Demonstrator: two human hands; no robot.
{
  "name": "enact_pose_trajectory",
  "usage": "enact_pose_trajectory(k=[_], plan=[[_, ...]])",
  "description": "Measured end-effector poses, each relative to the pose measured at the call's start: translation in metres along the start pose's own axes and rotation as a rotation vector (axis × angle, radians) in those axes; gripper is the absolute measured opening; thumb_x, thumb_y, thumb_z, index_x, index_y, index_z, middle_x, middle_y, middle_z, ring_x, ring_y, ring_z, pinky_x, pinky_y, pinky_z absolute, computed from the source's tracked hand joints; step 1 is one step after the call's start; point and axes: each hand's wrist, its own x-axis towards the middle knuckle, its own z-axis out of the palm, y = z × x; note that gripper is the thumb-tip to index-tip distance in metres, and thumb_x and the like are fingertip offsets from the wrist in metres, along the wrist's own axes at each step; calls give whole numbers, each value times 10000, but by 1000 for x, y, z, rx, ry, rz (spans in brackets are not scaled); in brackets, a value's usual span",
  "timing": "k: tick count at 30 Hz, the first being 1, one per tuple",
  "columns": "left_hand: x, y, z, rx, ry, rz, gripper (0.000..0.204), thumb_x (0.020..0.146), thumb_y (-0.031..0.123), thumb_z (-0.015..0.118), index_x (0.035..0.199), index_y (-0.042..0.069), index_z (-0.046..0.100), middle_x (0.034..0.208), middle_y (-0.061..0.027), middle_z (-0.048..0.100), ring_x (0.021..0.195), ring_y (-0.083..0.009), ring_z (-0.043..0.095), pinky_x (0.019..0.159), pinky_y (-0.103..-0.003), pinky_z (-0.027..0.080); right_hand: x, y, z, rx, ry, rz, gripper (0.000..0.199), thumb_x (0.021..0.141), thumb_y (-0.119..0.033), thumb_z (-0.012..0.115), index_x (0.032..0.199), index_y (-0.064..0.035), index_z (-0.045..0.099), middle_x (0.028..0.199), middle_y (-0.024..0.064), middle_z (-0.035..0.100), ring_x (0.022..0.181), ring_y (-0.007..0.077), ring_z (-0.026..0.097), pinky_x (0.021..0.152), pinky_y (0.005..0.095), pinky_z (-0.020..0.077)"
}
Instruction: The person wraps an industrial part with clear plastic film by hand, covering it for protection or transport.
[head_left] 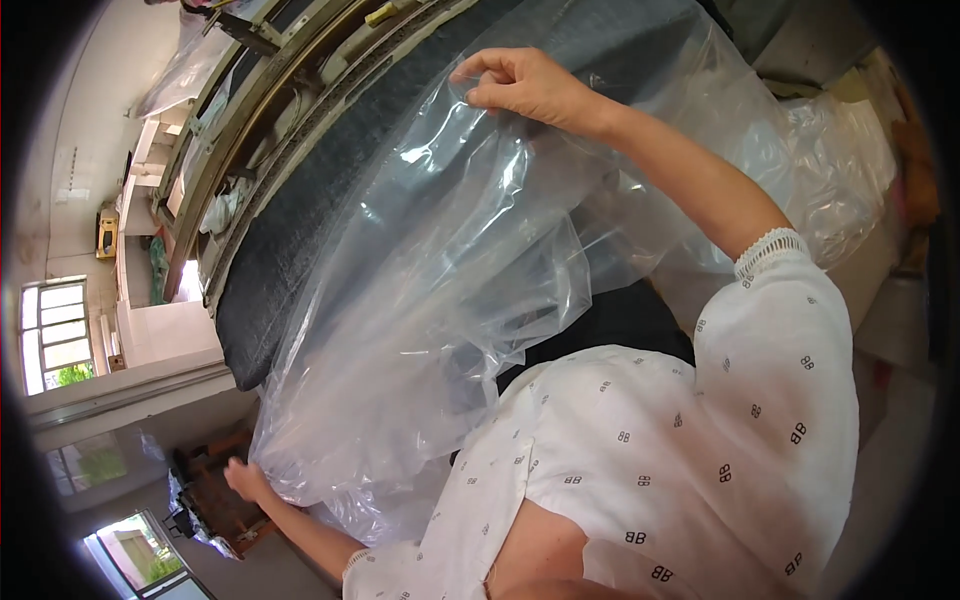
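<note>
A large clear plastic sheet (400,300) hangs in loose, shiny folds in front of me and spreads over a dark worktop (275,270). My right hand (530,85) is stretched out over the worktop, its thumb and fingers pinched on the sheet's far edge. Low on the left, my left hand (245,480) is closed at the sheet's near left corner; its fingers are small and partly hidden. Between the two hands the sheet's edge runs in a slanting line along the worktop.
Behind the worktop runs a long machine frame (240,130) with metal rails, a yellow-handled tool (381,14) lying on it. More crumpled plastic (835,165) bulges at the right. A brown wooden stand (220,490) is beyond my left hand. Windows (58,330) are at the left.
</note>
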Motion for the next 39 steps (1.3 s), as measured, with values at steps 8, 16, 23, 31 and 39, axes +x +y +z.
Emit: enact_pose_trajectory(k=[8, 16, 23, 31, 39], plan=[[-39, 296, -132, -1188, -342, 847, 282, 882, 174, 528, 1089, -17, 552, 1053, -77, 567, 971, -169, 528, 855, -256, 393, 1, 7, -7, 44, -41, 47, 336, 818, -198, 572, 1120, -49, 556, 647, -54, 493, 673, 35, 485, 669, 203, 395], [-68, 376, -137, -1433, -262, 963, 120, 842, 105, 591, 883, 4, 541, 797, -5, 516, 729, -85, 484, 676, -207, 405, 31, 11, -26, -426, -20, -24, 282, 804, -252, 596, 998, -47, 590, 716, -6, 561, 705, 60, 519, 659, 230, 410], [-104, 361, -149, -1455, -111, 716, 100, 827, 94, 611, 878, 19, 569, 734, 16, 525, 668, -55, 479, 627, -189, 406, 72, -14, -48, -1005, -151, -411, 259, 825, -283, 544, 877, -42, 620, 732, 96, 607, 688, 283, 576, 628, 342, 451], [-74, 322, -108, -1414, -75, 682, 104, 798, 90, 632, 864, 16, 599, 754, 17, 543, 690, -63, 482, 668, -192, 402, 99, 1, -52, -396, -286, -147, 144, 772, -177, 592, 782, -33, 603, 688, 18, 583, 661, 94, 513, 622, 267, 435], [31, 415, -83, -1815, 97, 412, 185, 804, 204, 648, 861, 28, 640, 757, 24, 567, 683, -64, 462, 646, -199, 384, 140, 71, -9, -215, 558, -173, 162, 704, -187, 667, 798, -56, 656, 741, 15, 623, 693, 80, 559, 653, 224, 445]])
